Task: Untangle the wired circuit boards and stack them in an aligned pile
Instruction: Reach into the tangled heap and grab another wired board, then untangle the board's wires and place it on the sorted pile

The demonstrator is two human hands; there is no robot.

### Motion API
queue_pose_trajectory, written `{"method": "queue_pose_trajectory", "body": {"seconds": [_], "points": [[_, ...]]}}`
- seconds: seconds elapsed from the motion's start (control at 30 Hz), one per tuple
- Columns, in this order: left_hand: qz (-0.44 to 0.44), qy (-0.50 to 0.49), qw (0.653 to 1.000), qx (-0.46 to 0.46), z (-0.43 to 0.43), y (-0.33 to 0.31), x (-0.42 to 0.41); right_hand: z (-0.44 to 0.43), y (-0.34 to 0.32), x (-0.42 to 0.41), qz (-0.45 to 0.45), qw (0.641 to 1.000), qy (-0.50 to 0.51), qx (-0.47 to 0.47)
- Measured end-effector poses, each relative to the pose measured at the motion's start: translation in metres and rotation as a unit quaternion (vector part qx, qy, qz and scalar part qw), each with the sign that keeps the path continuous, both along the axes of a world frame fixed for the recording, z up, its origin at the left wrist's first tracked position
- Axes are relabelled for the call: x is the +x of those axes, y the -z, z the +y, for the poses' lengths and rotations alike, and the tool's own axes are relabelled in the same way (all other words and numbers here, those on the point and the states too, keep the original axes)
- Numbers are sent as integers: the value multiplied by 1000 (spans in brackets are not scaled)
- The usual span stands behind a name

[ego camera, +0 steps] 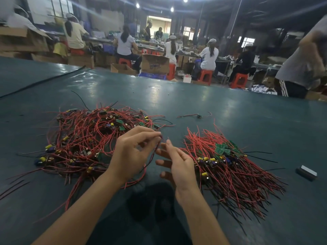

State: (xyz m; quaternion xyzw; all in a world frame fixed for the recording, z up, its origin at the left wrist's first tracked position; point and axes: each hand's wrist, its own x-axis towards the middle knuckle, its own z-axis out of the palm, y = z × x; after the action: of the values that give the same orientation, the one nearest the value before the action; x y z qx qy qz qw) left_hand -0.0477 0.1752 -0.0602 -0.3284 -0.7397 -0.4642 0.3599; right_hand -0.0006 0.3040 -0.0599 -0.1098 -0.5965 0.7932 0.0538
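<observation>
While pinched in the fingers [148,131] of the left hand [131,152], wire [156,147] hanging lengthwise toward 6 o'clock, board unseen. Right hand [178,165] just at 4 o'clock of that pinch, fingers apart, empty, nearer the pile [230,161] at 3 o'clock; tangle [88,138] at 9 on worktop [177,103].

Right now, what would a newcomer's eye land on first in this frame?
Two heaps of red-wired circuit boards lie on the green table: a tangled heap at left, a combed, aligned pile at right. Between them, the left hand pinches a wire while the right hand hovers beside it, fingers straight.
</observation>
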Motion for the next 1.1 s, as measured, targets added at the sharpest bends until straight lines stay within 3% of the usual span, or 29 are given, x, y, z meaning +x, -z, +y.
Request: {"method": "queue_pose_trajectory", "body": {"seconds": [0.17,0.33,0.5,0.6,0.73,0.9,0.97,1.1], "points": [[-14,48,999,-4,13,3,9,-3,0,4,87,996,18,26],[-59,39,995,77,16,-2,13,-4,7,0,182,978,56,85],[-230,37,965,118,14,-3,11,-2,17,-3,298,910,102,270],[-353,40,925,136,14,-2,5,1,17,-3,332,883,114,311],[-481,97,843,220,16,-2,5,0,18,-3,306,908,113,263],[-513,128,787,317,22,-5,10,-2,17,-4,241,934,199,171],[-510,131,787,320,25,-4,12,-1,16,-4,192,944,219,153],[-489,134,810,295,29,-1,15,1,15,-5,116,973,167,109]]}}
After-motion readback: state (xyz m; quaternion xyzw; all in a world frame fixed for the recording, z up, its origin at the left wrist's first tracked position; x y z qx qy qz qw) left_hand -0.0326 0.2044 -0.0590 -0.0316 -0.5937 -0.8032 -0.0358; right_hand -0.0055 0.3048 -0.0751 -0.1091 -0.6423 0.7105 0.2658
